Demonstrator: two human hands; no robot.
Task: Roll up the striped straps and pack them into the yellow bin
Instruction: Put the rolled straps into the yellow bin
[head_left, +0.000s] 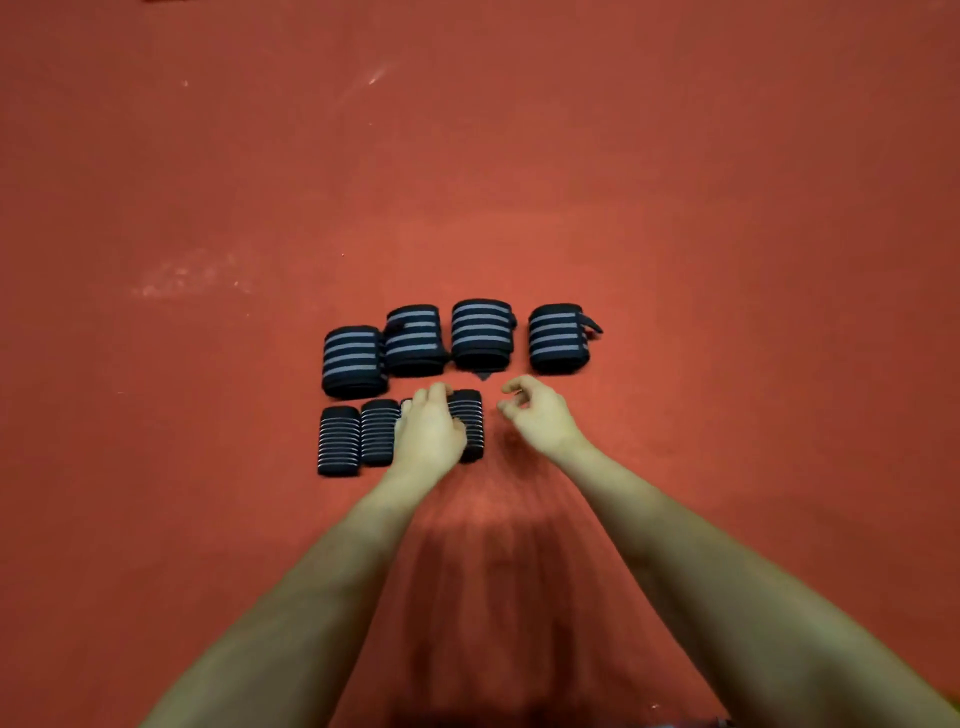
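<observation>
Rolls in 2 rows on red floor (727, 208). Left hand (428, 431) grips near-row roll (467, 423), long axis pointing away; right hand (537, 415) just beside, loosely curled, empty.

The left hand (428, 428) covers most of 1 rolled strap (406, 404) in the near row.

My far rolled straps (481, 332) are black with broad grey stripes; my near ones (338, 440) are black with thin white stripes, on a red floor (727, 208).
</observation>
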